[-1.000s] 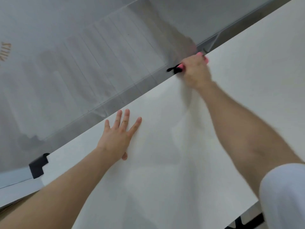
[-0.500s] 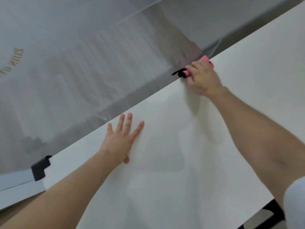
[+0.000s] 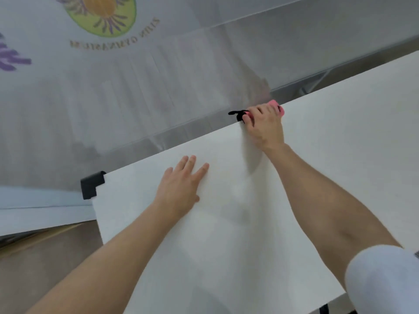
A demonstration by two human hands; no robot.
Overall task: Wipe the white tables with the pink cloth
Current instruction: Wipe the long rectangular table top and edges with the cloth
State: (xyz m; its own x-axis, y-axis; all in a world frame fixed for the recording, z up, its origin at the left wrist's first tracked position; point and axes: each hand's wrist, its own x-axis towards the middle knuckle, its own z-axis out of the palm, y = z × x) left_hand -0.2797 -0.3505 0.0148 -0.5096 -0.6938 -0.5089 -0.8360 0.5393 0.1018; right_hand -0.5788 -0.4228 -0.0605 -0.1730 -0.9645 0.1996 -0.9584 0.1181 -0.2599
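A long white table (image 3: pixel 238 234) fills the lower right of the head view, its far edge running diagonally. My right hand (image 3: pixel 266 126) presses a pink cloth (image 3: pixel 275 104) with a black loop against that far edge; only a strip of cloth shows past my fingers. My left hand (image 3: pixel 181 186) lies flat on the tabletop, fingers spread, holding nothing, left of and nearer than the right hand.
A black corner cap (image 3: pixel 91 183) marks the table's far left corner. Beyond the edge stands a glossy grey wall (image 3: pixel 136 91) with a round logo (image 3: pixel 102 14). A brown floor (image 3: pixel 45 257) lies left of the table.
My view has shifted so the table corner and wall logo show more. My right hand stays at the far edge with the cloth; my left hand stays flat.
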